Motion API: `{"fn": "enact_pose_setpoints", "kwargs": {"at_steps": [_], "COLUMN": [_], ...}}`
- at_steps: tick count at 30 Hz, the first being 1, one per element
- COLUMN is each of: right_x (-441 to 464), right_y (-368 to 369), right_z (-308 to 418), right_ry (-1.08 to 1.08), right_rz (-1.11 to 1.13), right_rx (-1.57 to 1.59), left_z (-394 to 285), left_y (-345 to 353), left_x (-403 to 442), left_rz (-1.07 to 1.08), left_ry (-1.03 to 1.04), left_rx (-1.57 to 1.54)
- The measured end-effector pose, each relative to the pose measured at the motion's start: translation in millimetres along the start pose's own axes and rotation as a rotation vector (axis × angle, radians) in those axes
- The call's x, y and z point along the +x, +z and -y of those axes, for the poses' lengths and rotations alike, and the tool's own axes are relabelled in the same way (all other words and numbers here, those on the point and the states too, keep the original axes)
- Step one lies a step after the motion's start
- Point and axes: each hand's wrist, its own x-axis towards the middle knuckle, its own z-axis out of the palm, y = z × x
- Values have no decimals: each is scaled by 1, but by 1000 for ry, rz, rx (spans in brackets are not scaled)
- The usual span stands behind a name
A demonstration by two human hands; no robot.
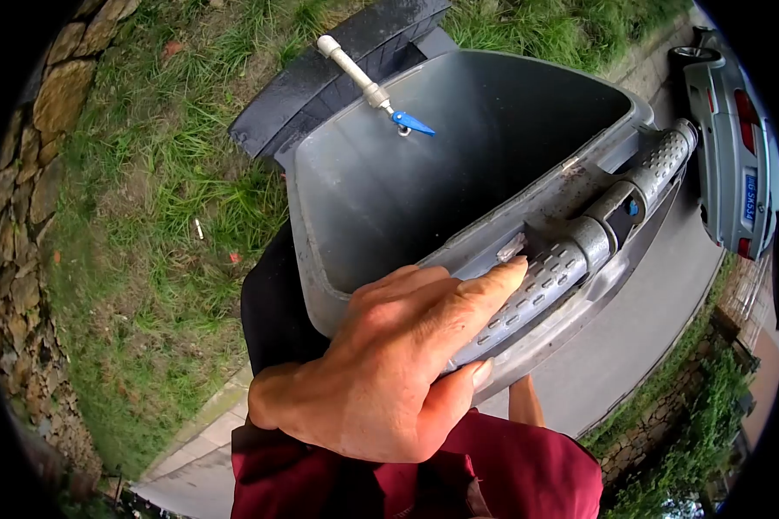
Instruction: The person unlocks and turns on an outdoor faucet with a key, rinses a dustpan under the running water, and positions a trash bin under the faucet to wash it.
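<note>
My left hand (381,363) lies over the near edge of a large grey wheelie bin (320,251). Its thumb and index finger press around the bin's textured handle bar (537,281), and the other fingers curl over the rim. By the index fingertip is a small pale scrap or mark (511,248). Below the handle a strip of skin, apparently part of my right hand (524,402), shows; its fingers are hidden. Across the bin's far left rim, a white pipe (350,67) ends in a blue-levered tap (411,123); what supports it cannot be made out.
A dark lid-like panel (320,82) spreads behind the bin on grass (164,182). At far left runs a stone wall (61,95). To the right are a paved road (658,320) and a parked silver car (731,147). Maroon clothing (528,458) fills the bottom.
</note>
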Motion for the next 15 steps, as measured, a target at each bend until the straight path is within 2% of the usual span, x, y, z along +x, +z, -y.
{"fn": "enact_pose_setpoints", "kwargs": {"at_steps": [3, 7, 9, 13, 15], "right_x": [0, 0, -2, -6, -9], "right_y": [-5, -2, -2, -2, 7], "right_z": [1, -1, -3, -12, -12], "right_ry": [-2, -5, 2, 19, 27], "right_rz": [2, 16, 21, 23, 22], "right_rx": [-5, 4, 23, 77, 109], "left_z": [-7, -10, -7, -22, -15], "left_y": [-7, -9, -6, -9, -9], "left_x": [-6, -8, -13, -20, -27], "left_rz": [-13, 15, -68, -39, -64], "left_ry": [-48, -74, -46, -380, -386], "left_rx": [96, 69, 48, -127, -186]}}
